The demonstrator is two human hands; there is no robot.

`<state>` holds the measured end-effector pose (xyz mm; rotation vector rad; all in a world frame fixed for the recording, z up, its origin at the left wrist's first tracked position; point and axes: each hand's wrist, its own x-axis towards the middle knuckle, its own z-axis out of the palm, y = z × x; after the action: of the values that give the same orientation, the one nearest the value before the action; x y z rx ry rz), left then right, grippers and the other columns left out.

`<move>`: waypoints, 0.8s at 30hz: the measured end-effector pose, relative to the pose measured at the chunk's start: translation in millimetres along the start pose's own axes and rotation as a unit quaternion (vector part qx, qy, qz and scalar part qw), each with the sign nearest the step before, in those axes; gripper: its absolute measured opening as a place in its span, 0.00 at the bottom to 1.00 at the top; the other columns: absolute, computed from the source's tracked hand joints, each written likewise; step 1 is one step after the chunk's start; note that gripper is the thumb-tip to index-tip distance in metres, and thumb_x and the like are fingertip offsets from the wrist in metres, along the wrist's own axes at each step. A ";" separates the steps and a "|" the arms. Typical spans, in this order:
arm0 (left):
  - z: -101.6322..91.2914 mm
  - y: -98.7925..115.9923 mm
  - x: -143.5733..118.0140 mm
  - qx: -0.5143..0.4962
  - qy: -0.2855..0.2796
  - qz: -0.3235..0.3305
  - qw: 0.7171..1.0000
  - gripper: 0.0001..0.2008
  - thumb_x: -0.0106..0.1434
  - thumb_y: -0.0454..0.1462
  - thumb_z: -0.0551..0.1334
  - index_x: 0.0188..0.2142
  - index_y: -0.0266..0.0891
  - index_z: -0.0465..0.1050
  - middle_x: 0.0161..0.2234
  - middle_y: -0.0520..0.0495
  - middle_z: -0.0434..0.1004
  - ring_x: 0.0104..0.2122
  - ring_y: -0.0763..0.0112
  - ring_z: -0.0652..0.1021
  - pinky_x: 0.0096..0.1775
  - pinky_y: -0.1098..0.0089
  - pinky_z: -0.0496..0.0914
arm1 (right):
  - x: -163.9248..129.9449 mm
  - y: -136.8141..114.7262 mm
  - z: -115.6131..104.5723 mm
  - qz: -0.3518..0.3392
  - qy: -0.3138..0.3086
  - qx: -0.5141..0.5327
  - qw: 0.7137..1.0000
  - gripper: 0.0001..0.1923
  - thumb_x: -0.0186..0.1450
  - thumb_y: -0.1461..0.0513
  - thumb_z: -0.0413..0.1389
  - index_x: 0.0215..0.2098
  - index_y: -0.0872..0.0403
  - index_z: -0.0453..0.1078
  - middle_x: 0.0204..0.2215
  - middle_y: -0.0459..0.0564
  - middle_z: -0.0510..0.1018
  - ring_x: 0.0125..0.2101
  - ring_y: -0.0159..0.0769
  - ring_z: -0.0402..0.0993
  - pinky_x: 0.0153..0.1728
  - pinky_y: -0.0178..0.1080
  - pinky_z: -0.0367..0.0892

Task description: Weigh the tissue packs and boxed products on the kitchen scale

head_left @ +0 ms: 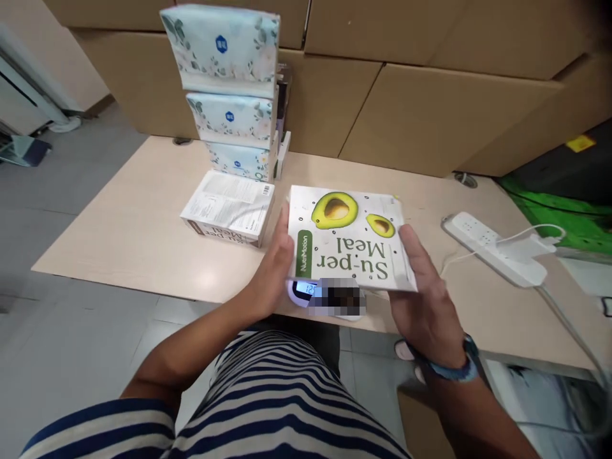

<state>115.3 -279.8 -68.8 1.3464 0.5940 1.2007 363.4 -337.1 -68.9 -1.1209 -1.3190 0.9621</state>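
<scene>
A white meal box (329, 245) with avocado pictures and the words "Su-per Meal" is held between my two hands, its lettering upside down to me. My left hand (275, 268) grips the left side, and my right hand (423, 296) grips the right side with the thumb along the edge. Under the box's near edge sits a small digital scale (300, 293) with a lit display, largely covered by the box and a blurred patch. To the left, a second meal box (229, 204) lies flat, printed back up.
Tissue packs (229, 118) stand stacked at the back of the light wooden table (124, 217). Large cardboard boxes (430, 115) line the far edge. A white power strip (497, 245) with a plugged-in charger and cables lies at the right.
</scene>
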 end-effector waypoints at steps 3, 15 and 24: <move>-33.7 52.6 -10.4 0.038 0.051 0.002 0.998 0.40 0.77 0.65 0.53 0.82 0.60 0.52 0.82 0.55 0.56 0.82 0.42 0.56 0.78 0.41 0.65 | 0.0 -25.2 26.1 -0.069 -0.102 -0.076 0.989 0.52 0.69 0.31 0.57 0.84 0.28 0.43 0.85 0.31 0.35 0.85 0.57 0.26 0.83 0.66 0.35; -197.1 74.2 40.1 0.070 0.131 -0.084 0.985 0.43 0.68 0.68 0.64 0.68 0.41 0.77 0.65 0.39 0.84 0.71 0.38 0.77 0.66 0.47 0.79 | 115.7 -8.6 157.2 -0.015 -0.335 -0.127 0.934 0.78 0.58 0.28 0.67 0.86 0.42 0.24 0.83 0.49 0.11 0.81 0.63 0.05 0.80 0.72 0.27; -201.7 54.9 52.2 0.065 0.164 -0.038 0.984 0.34 0.71 0.61 0.65 0.65 0.43 0.80 0.60 0.40 0.88 0.71 0.43 0.78 0.65 0.51 0.78 | 133.4 16.6 155.4 -0.077 -0.223 -0.131 0.963 0.52 0.70 0.38 0.62 0.84 0.38 0.47 0.86 0.48 0.39 0.85 0.55 0.28 0.83 0.68 0.42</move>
<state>-62.9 -161.3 -43.6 1.2284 0.9638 1.3503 216.7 -193.2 -65.4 -1.0088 -1.9178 0.9770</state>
